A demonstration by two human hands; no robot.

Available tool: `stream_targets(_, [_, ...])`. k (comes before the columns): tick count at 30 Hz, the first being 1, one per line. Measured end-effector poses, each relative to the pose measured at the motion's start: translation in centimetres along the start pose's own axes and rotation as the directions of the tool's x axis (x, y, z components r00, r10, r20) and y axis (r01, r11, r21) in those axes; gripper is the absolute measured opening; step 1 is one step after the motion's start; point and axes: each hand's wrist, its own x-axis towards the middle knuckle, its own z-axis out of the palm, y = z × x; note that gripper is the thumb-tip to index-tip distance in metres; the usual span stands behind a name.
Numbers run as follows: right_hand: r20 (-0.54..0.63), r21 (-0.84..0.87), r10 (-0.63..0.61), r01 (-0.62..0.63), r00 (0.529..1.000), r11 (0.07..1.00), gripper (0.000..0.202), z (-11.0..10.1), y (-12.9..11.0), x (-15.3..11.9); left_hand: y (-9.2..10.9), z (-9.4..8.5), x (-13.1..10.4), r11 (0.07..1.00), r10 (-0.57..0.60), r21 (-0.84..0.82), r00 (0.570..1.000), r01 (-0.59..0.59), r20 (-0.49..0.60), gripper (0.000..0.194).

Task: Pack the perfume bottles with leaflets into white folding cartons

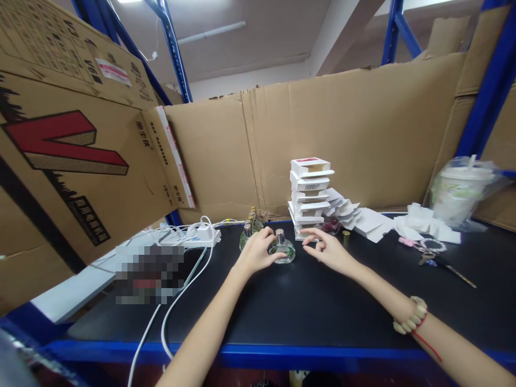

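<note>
A clear glass perfume bottle with a silver neck stands upright on the black tabletop. My left hand grips it from the left, thumb in front and fingers behind. To its right, my right hand hovers apart from the bottle, fingers curved and spread with nothing between them. Behind my left hand is a row of similar bottles with gold or silver tops, partly hidden by the hand. A small gold cap sits on the table beyond my right hand.
White boxes are stacked at the back, beside folded white cards. Keys and a bagged cup are at the right. A power strip, white cables and a blurred-out device lie left. Cardboard walls the back.
</note>
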Motion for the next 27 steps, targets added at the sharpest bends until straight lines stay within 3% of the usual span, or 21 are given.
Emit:
stream_targets(3, [-0.011,-0.021,0.025,-0.025,1.0,0.999,0.034,-0.1,-0.1,0.0,-0.5,-0.6,-0.1,0.999,-0.031,-0.021,0.993,0.029,-0.118,0.024])
stream_targets(7, [0.015,-0.038,0.07,-0.07,0.997,0.997,0.034,-0.2,-0.5,-0.1,-0.5,-1.1,0.0,0.994,-0.106,-0.035,0.946,0.1,-0.306,0.022])
stream_targets(11, [0.032,-0.032,0.096,-0.095,0.995,0.995,0.034,-0.2,-0.7,-0.2,-0.1,-1.0,0.1,0.987,-0.158,-0.051,0.912,0.149,-0.378,0.022])
stream_targets(15, [0.039,-0.027,0.089,-0.088,0.995,0.996,0.034,-0.1,-0.4,-0.2,0.5,-0.6,0.3,0.99,-0.142,-0.07,0.923,0.125,-0.357,0.02])
stream_targets(19, [0.062,-0.025,0.085,-0.083,0.994,0.996,0.034,-0.1,-0.2,-0.1,1.1,0.1,0.3,0.985,-0.138,-0.134,0.954,0.106,-0.266,0.028])
stream_targets(23, [0.063,-0.036,0.103,-0.101,0.993,0.994,0.035,-0.2,-0.2,-0.2,2.0,1.2,0.2,0.957,-0.203,-0.238,0.97,0.167,-0.134,0.043])
stream_targets(27, [0.075,-0.088,0.122,-0.115,0.99,0.989,0.033,-0.2,-0.2,-0.2,2.4,1.8,0.4,0.899,-0.283,-0.363,0.957,0.244,-0.06,0.037])
